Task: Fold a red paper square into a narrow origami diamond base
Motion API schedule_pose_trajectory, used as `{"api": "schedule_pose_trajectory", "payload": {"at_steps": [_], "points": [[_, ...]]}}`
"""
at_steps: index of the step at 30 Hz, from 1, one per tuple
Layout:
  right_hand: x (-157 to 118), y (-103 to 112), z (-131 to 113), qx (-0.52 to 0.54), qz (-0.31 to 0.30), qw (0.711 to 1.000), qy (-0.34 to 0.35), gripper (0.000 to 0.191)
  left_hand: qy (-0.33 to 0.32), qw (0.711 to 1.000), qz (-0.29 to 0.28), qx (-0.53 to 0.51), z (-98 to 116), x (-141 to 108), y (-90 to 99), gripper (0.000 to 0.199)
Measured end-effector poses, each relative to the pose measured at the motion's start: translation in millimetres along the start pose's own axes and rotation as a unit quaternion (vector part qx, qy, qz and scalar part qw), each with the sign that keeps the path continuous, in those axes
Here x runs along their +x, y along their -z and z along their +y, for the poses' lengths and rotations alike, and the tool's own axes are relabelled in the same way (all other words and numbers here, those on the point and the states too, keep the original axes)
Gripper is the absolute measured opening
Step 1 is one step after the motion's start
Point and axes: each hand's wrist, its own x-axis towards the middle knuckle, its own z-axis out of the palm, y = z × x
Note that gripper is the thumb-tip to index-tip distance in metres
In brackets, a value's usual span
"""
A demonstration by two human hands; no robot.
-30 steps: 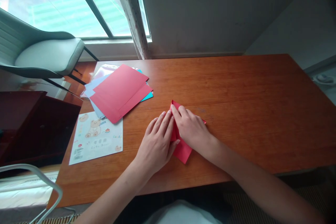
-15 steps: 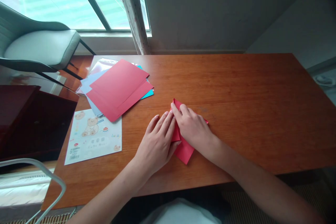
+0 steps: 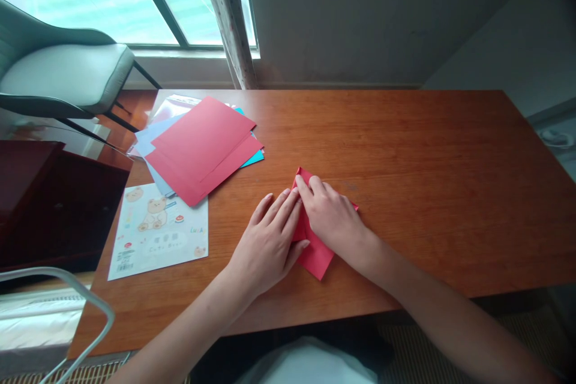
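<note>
A folded piece of red paper [image 3: 317, 255] lies on the table under both my hands, its top corner pointing away from me and its lower end near the table's front edge. My left hand [image 3: 266, 234] rests flat along the paper's left side, fingers stretched out and thumb spread over the paper. On the upper part of the paper, my right hand [image 3: 332, 210] presses with its index finger near the top corner. Its other fingers are curled in, and the thumb is hidden. The two hands' fingertips nearly meet at the fold.
Red sheets [image 3: 204, 144] lie over blue and pale sheets at the table's back left. A white bear-print sheet [image 3: 164, 234] lies in front of them. A chair [image 3: 67, 75] stands by the window. A white curved tube [image 3: 101, 306] is at the lower left of the wooden table [image 3: 427, 180].
The view has shifted slightly. My right index fingertip has moved a little down from the paper's top corner. The left hand stays in place on the paper.
</note>
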Motion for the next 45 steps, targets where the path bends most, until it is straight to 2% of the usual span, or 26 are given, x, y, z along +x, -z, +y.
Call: {"api": "schedule_pose_trajectory", "payload": {"at_steps": [9,14,18,25,34,45], "points": [[-3.5,-8.4,19.6,0.098,0.023,0.994,0.037,0.047,-0.007,1.0,0.013,-0.011,-3.1,-0.6,-0.1,0.068],[-14.0,-12.4,20.0,0.119,0.06,0.989,0.056,0.044,-0.015,0.999,0.026,-0.02,-6.4,-1.2,-0.2,0.073],[-19.1,-16.8,19.8,0.125,0.087,0.985,0.077,0.047,-0.015,0.999,0.032,-0.013,-6.8,-1.8,-3.0,0.062],[-20.5,-24.1,19.0,0.125,0.12,0.98,0.092,0.048,-0.018,0.999,0.036,0.005,-1.1,2.6,-5.9,0.061],[-21.5,-19.9,15.9,0.104,0.103,0.985,0.088,0.047,-0.032,0.998,0.039,0.042,3.7,4.9,-4.2,0.06],[-21.3,-20.8,15.7,0.101,0.098,0.986,0.086,0.05,-0.012,0.999,0.011,0.044,6.9,6.5,-6.5,0.06]]}}
